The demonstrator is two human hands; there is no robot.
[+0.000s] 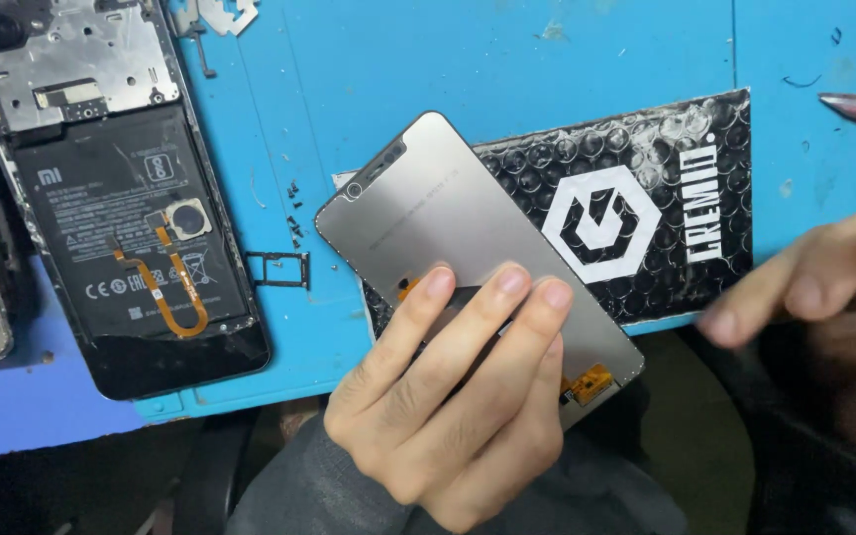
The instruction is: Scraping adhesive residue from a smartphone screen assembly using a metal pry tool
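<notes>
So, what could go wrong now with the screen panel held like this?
The left hand holds the panel tilted beyond the mat edge; it might slip and fall. The orange flex connector sticks out at the lower corner and could snag or bend. The blurred right hand is close and may bump the panel.

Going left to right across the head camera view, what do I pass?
Opened phone with its battery showing → small SIM tray → grey screen panel held in the left hand → black bubble-wrap pouch → right hand.
</notes>
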